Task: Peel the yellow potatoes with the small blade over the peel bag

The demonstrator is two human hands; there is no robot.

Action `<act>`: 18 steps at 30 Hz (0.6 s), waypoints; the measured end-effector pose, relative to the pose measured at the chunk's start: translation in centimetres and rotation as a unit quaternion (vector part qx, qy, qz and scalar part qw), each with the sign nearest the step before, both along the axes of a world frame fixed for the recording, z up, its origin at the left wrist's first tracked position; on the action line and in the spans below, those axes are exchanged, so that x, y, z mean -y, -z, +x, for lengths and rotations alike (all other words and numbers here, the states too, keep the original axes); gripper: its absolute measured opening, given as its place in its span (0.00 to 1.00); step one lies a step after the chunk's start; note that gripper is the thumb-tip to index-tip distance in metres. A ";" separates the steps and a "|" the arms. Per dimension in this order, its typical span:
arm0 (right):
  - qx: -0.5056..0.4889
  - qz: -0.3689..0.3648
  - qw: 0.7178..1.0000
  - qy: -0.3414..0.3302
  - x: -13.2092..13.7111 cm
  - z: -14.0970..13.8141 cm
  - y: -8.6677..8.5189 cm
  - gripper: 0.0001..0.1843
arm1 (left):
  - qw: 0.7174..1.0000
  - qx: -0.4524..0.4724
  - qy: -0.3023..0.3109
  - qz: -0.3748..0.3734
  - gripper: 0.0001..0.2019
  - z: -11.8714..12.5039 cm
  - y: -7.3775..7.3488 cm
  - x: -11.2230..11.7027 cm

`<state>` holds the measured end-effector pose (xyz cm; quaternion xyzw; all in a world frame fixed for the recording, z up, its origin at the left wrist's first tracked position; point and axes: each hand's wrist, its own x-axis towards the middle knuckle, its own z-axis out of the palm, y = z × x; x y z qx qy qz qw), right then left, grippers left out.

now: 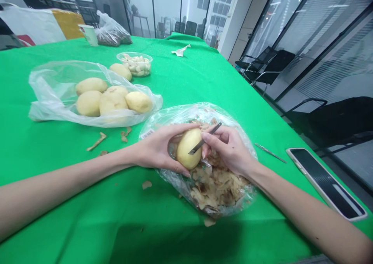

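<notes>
Over a green-covered bench [186, 73], the left grip [155, 149] clasps a peeled potato [189, 149] above a clear bag [221, 186] of peelings; the right grip [229, 149] pinches a slim dark blade [204, 138] against it. More potatoes [113, 100] lie farther along; black chairs [265, 65] stand beside glass walls [320, 34].

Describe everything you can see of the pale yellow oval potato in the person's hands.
The pale yellow oval potato has a smooth, bare-looking surface, with no brown skin visible on the side in view. The left hand grips it from the left, above a clear plastic bag of brown-edged peelings. A slim dark blade, held in the right hand, lies across its upper face. Whether it touches the bag cannot be told.
</notes>
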<state>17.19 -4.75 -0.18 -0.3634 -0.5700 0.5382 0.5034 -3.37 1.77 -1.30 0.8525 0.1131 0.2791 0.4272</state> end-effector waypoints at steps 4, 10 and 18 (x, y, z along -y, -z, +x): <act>0.008 0.009 1.000 -0.009 0.1 0.0 0.1 0.11 | 1.000 0.003 0.005 -0.007 0.49 0.1 -0.1 0.1; 0.007 0.000 1.000 -0.006 0.0 -0.1 0.1 0.11 | 1.000 0.000 0.012 -0.029 0.48 0.2 0.0 0.0; -0.002 -0.002 1.000 0.004 0.0 0.1 0.1 0.13 | 0.999 0.009 0.016 -0.038 0.48 0.1 0.0 0.0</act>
